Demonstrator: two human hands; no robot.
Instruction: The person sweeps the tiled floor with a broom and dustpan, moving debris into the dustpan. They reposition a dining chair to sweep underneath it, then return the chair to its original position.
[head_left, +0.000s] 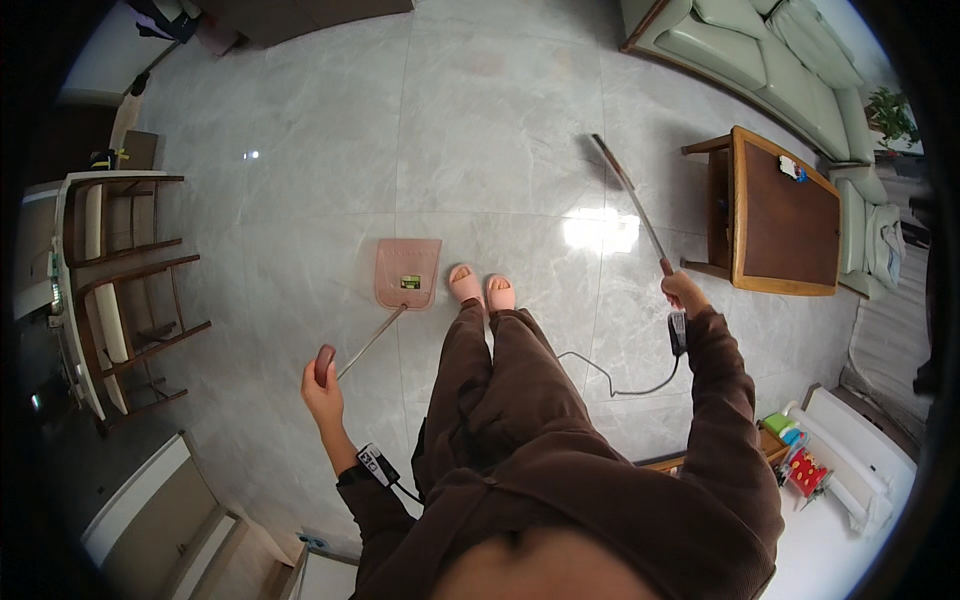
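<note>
My left hand (322, 390) is closed around the reddish-brown grip of a long-handled dustpan. Its thin pole slants down to the pink plastic pan (409, 255), which lies on the floor just left of my feet. A small dark and green label bearing writing is inside the pan. On the other side, my right hand (681, 291) grips a long stick-like tool (641, 210), apparently a broom. The tool reaches forward and left from my fist; its dark far end is seen edge-on, at or near the floor, so its bristles cannot be made out.
Grey marble-look tiles (322, 150) cover the floor. Right stands a wooden coffee table (787, 225), with a pale green sofa (712, 52) beyond. Wooden chairs (112, 322) line the left side. Pink slippers (465, 285) are on my feet; a cable (611, 382) hangs from my right wrist device.
</note>
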